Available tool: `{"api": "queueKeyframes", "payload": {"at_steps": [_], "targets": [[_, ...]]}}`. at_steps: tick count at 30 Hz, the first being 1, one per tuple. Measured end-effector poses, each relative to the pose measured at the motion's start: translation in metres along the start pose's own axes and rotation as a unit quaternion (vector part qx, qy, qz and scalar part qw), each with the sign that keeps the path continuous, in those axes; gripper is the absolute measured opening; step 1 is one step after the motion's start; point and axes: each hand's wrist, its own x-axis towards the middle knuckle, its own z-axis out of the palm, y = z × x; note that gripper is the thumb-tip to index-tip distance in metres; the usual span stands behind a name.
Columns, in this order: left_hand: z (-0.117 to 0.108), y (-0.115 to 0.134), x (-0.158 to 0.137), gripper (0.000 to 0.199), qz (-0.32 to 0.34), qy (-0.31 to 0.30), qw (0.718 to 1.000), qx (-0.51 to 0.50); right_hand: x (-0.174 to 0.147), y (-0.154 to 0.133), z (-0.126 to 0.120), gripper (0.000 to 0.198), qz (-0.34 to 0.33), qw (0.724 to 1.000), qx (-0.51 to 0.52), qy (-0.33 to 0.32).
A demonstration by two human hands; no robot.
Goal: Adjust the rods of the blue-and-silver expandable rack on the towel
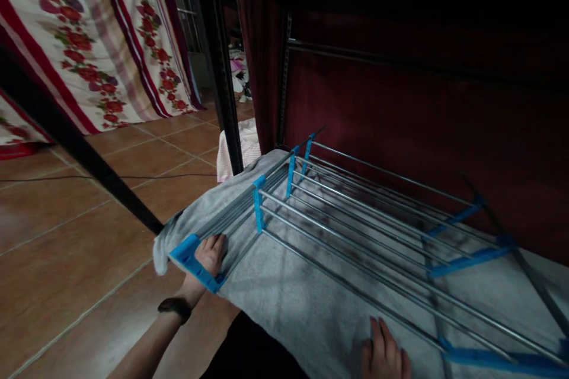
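Folding rack (368, 253) lies on grey cloth (311, 290). Left hand (210, 253) at its blue end piece (189, 254), fingers bent; firm grip, can't tell. Right hand (386, 352) near the lower rod, fingers loosely extended, nothing visibly held. Step, likely: handling the rack's arm. Next move probably calls for steadying both sides.

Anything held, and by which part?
The drying rack, seemingly: the left hand is at its blue end bracket, though finger closure is unclear. The right hand, partly out of frame, shows no hold.
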Motion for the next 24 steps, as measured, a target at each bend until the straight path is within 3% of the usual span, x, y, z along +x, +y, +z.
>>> {"api": "queueKeyframes", "payload": {"at_steps": [5, 11, 16, 20, 24], "targets": [[-0.001, -0.001, 0.009, 0.042, -0.012, -0.023, 1.000, -0.012, -0.005, 0.007, 0.015, 0.054, 0.024, 0.999, 0.018, -0.030], [-0.016, -0.010, -0.004, 0.034, -0.032, -0.025, 0.996, -0.076, -0.004, -0.004, 0.005, 0.051, 0.018, 0.999, 0.028, -0.027], [-0.031, -0.019, -0.044, 0.060, -0.227, -0.031, 0.966, -0.123, -0.003, -0.009, 0.001, 0.048, 0.010, 0.999, 0.024, -0.019], [-0.036, -0.028, -0.075, 0.056, -0.279, 0.026, 0.944, -0.172, -0.004, -0.007, 0.004, 0.047, -0.001, 1.000, 0.026, -0.006], [-0.039, -0.027, -0.110, 0.061, -0.317, 0.066, 0.903, -0.282, -0.004, -0.007, 0.007, 0.047, -0.006, 1.000, 0.027, 0.002]]}}
